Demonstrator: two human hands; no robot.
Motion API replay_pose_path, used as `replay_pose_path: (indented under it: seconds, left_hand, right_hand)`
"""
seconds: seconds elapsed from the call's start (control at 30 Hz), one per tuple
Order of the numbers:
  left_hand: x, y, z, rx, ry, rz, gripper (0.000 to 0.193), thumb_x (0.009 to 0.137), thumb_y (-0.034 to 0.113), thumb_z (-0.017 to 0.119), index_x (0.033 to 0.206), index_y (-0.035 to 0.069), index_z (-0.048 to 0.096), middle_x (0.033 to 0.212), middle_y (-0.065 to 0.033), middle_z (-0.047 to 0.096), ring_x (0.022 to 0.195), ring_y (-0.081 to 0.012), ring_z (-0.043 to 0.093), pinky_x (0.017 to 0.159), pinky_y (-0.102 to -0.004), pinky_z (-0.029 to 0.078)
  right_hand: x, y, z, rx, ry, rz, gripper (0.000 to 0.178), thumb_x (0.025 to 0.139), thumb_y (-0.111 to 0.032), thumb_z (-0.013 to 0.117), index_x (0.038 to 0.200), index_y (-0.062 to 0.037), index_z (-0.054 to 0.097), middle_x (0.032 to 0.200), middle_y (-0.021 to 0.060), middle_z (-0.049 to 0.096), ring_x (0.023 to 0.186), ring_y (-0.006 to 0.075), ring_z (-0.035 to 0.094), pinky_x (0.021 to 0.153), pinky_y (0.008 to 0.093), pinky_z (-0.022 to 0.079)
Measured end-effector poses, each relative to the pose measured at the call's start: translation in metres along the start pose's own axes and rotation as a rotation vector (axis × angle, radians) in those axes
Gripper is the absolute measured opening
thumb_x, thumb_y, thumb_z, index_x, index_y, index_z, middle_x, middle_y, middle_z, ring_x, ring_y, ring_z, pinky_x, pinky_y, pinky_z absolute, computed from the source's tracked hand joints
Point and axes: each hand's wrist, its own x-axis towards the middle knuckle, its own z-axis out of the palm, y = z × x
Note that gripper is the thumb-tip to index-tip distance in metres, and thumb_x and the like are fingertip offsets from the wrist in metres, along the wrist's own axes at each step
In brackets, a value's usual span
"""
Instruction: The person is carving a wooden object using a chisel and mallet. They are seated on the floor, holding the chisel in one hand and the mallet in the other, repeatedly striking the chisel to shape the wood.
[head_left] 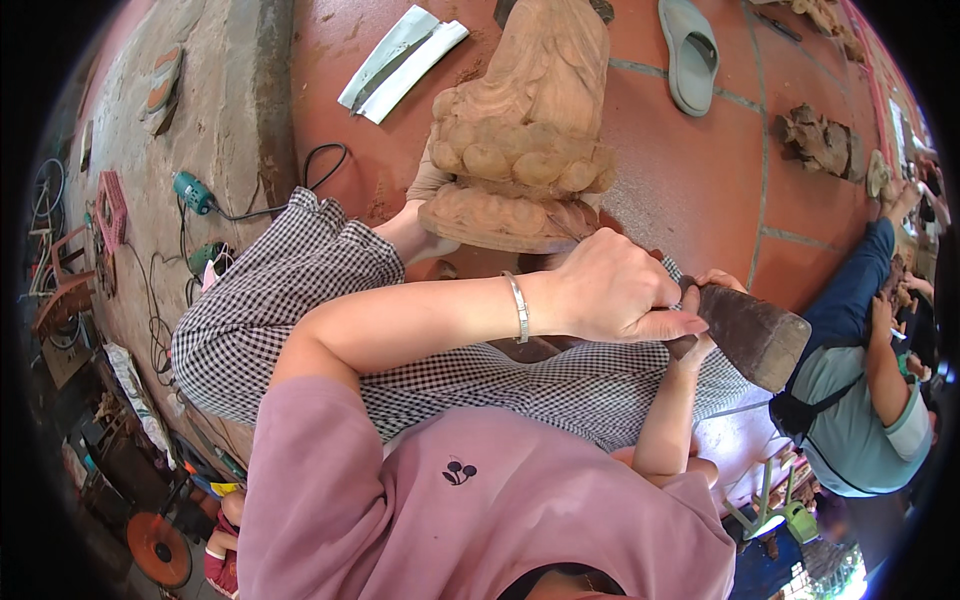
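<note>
A reddish-brown wood carving [520, 150] with draped folds above a ring of rounded petals lies tilted on the floor in front of me, its flat base towards me. My left hand [615, 290], with a metal bracelet at the wrist, is closed around a chisel. The thin chisel blade [566, 230] reaches the edge of the carving's base. Just right of it, my right hand [701, 350] grips a dark wooden mallet [755, 335], whose blunt head points right. The mallet hides part of that hand. My bare foot [408, 232] is beside the carving.
White folded strips [400, 65] and a grey slipper [690, 55] lie on the red tiles. A wood chunk [820, 140] sits further right. A green power tool [192, 192] with a cord rests on the concrete ledge at left. Another person [860, 410] sits at right.
</note>
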Motion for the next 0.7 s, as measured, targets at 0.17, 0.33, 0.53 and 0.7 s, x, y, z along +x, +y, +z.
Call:
replay_pose_path:
  seconds: [0.17, 0.33, 0.53, 0.7]
  left_hand:
    - [0.009, 0.004, 0.006, -0.007, 0.116, -0.131, 0.052, 0.094, 0.045, 0.059, 0.057, 0.008, 0.056, 0.055, -0.0087, 0.056, 0.052, -0.0296, 0.058, 0.044, -0.0406, 0.041]
    - [0.016, 0.002, 0.01, -0.062, 0.317, -0.154, 0.047, 0.096, 0.038, 0.056, 0.06, 0.008, 0.059, 0.057, -0.0092, 0.057, 0.053, -0.0295, 0.058, 0.046, -0.0397, 0.042]
    - [0.015, 0.0, 0.005, -0.099, 0.314, -0.162, 0.046, 0.098, 0.035, 0.055, 0.061, 0.008, 0.06, 0.057, -0.0088, 0.056, 0.052, -0.0289, 0.057, 0.046, -0.0384, 0.042]
    - [0.019, -0.001, 0.0, -0.159, 0.367, -0.178, 0.052, 0.101, 0.038, 0.049, 0.061, 0.007, 0.06, 0.054, -0.0084, 0.056, 0.049, -0.0281, 0.057, 0.045, -0.0366, 0.042]
  right_hand:
    - [0.004, -0.001, 0.007, 0.147, 0.066, -0.114, 0.028, 0.092, -0.018, 0.067, 0.107, -0.0027, 0.049, 0.097, 0.0096, 0.057, 0.09, 0.0189, 0.058, 0.082, 0.0349, 0.051]
    - [0.006, -0.018, 0.014, -0.012, 0.084, -0.106, 0.029, 0.086, -0.009, 0.072, 0.104, -0.0044, 0.049, 0.097, 0.0085, 0.058, 0.091, 0.0186, 0.057, 0.085, 0.0347, 0.049]
    - [0.009, -0.024, 0.023, 0.174, 0.14, -0.03, 0.017, 0.085, -0.007, 0.066, 0.095, -0.0059, 0.052, 0.093, 0.0078, 0.056, 0.089, 0.017, 0.054, 0.084, 0.0321, 0.045]
    - [0.009, -0.004, 0.009, -0.278, 0.04, -0.039, 0.022, 0.083, -0.002, 0.067, 0.099, -0.0038, 0.052, 0.098, 0.0094, 0.058, 0.093, 0.0189, 0.057, 0.089, 0.0348, 0.047]
